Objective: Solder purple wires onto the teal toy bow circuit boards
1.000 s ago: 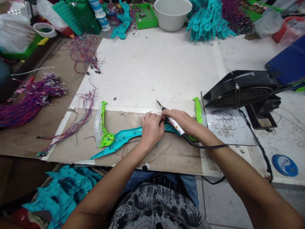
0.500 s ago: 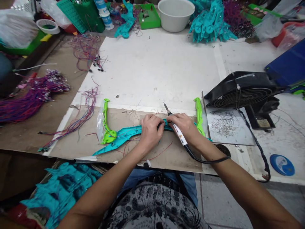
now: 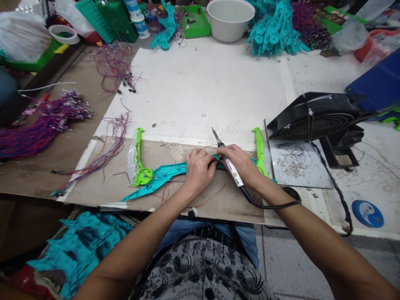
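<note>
A curved turquoise plastic part (image 3: 165, 174) with thin wires along it lies across the cardboard near the table's front edge. Green arms rise at its two ends, a left one (image 3: 144, 176) and a right one (image 3: 259, 151). My left hand (image 3: 200, 168) is closed over the middle of the turquoise part, fingertips bent down onto it. In my right hand (image 3: 239, 162) is a soldering iron (image 3: 233, 171), its bare tip pointing up and away from the part. The right fingertips meet the part beside my left thumb; what they touch there is hidden.
A black fan (image 3: 315, 118) stands at the right by a metal plate (image 3: 296, 166) strewn with solder bits. Wire bundles (image 3: 40, 125) lie at the left. At the back are a white basin (image 3: 230, 18) and stacked turquoise parts (image 3: 275, 33). A blue round lid (image 3: 368, 213) sits front right.
The soldering iron's tip has shifted slightly up and left as my right hand turned a little. My left hand stays on the turquoise part. The whole view has moved slightly.
</note>
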{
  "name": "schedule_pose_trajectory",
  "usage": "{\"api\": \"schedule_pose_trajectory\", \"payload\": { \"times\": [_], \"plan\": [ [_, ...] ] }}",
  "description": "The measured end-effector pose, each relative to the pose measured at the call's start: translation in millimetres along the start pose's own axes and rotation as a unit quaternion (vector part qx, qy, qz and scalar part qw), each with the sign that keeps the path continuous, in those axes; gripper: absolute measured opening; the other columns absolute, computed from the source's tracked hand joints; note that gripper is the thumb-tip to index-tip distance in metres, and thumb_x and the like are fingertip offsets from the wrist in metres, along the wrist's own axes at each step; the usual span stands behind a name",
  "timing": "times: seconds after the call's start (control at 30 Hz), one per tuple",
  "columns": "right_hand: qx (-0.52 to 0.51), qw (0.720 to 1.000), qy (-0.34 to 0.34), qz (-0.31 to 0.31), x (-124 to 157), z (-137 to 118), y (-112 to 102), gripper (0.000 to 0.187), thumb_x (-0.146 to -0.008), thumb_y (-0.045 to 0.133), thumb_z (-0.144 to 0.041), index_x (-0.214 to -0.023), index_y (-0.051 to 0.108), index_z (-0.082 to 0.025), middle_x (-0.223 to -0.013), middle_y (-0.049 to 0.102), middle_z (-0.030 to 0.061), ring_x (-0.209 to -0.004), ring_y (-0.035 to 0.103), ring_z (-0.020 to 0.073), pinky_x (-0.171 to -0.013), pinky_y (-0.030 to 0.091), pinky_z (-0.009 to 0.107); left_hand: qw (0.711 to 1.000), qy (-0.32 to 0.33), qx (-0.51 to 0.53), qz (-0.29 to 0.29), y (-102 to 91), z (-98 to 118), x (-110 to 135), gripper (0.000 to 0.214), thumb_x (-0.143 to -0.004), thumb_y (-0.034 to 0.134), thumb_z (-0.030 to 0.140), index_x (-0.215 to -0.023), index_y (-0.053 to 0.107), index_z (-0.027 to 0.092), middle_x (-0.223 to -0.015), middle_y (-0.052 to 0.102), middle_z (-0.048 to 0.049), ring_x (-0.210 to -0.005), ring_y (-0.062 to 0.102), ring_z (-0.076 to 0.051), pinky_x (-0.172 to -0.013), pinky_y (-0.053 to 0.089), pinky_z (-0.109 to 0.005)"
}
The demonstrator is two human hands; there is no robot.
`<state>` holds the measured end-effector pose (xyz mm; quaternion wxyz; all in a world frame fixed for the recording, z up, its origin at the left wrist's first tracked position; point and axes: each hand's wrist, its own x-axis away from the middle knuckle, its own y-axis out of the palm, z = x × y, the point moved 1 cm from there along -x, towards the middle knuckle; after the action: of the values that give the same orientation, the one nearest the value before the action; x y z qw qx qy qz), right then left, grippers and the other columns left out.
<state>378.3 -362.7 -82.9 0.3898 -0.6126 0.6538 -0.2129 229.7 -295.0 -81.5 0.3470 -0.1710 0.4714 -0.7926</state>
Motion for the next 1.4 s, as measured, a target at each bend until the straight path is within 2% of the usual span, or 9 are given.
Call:
{"api": "schedule_pose_trajectory", "payload": {
  "times": [0.23,0.87,0.97,1.13,1.27,1.4],
  "plan": [
    [0.005,1.0,-0.019,0.004,2,-1,-2,0.023,-0.091,0.045,-0.015,-0.112,0.054,-0.019,-0.092,0.059,0.0075,-0.09,0.053,0.022,-0.078,0.047,0.035,0.999,0.0,-0.038,-0.006,-0.9,4,-2,0.014,-0.086,0.053,0.021,-0.081,0.066,0.02,-0.088,0.064,-0.0039,-0.096,0.049,-0.024,-0.077,0.031,-0.038],
    [-0.024,1.0,-0.014,0.0,2,2,0,0.025,-0.093,0.044,-0.02,-0.115,0.055,-0.025,-0.098,0.061,0.0066,-0.095,0.054,0.0224,-0.08,0.048,0.037,0.999,0.011,-0.045,-0.029,-1.2,2,-4,0.013,-0.087,0.055,0.024,-0.086,0.069,0.023,-0.09,0.065,-0.0034,-0.097,0.049,-0.024,-0.077,0.031,-0.039],
    [-0.016,0.999,-0.027,0.038,1,-1,-8,0.022,-0.093,0.048,-0.027,-0.113,0.057,-0.024,-0.096,0.064,0.0068,-0.094,0.055,0.0224,-0.081,0.049,0.038,0.999,0.008,-0.044,-0.029,-1.6,3,-3,0.013,-0.087,0.056,0.025,-0.084,0.069,0.023,-0.09,0.065,-0.0033,-0.097,0.049,-0.024,-0.077,0.031,-0.039],
    [-0.011,0.988,0.005,0.153,16,-21,-39,0.031,-0.092,0.051,-0.04,-0.116,0.06,-0.023,-0.09,0.066,0.0077,-0.089,0.058,0.0236,-0.082,0.048,0.04,0.999,0.009,-0.029,-0.027,-3.2,4,-2,0.013,-0.088,0.057,0.024,-0.082,0.068,0.022,-0.088,0.064,-0.0029,-0.096,0.049,-0.023,-0.077,0.03,-0.038],
    [-0.062,0.977,0.039,0.199,41,-38,-43,0.014,-0.087,0.06,-0.024,-0.099,0.066,-0.022,-0.088,0.068,0.0048,-0.081,0.064,0.0192,-0.075,0.051,0.034,0.999,0.004,-0.03,-0.033,-3.3,3,-3,0.013,-0.088,0.056,0.023,-0.084,0.069,0.021,-0.089,0.064,-0.0034,-0.096,0.048,-0.023,-0.076,0.03,-0.038],
    [-0.06,0.97,0.073,0.223,56,-42,-29,0.014,-0.083,0.06,-0.011,-0.09,0.067,-0.021,-0.083,0.07,0.0012,-0.076,0.066,0.0159,-0.075,0.052,0.029,0.999,0.007,-0.026,-0.035,-2.4,3,-3,0.012,-0.087,0.057,0.023,-0.084,0.069,0.022,-0.089,0.065,-0.0032,-0.097,0.048,-0.023,-0.077,0.03,-0.038]
  ]
}}
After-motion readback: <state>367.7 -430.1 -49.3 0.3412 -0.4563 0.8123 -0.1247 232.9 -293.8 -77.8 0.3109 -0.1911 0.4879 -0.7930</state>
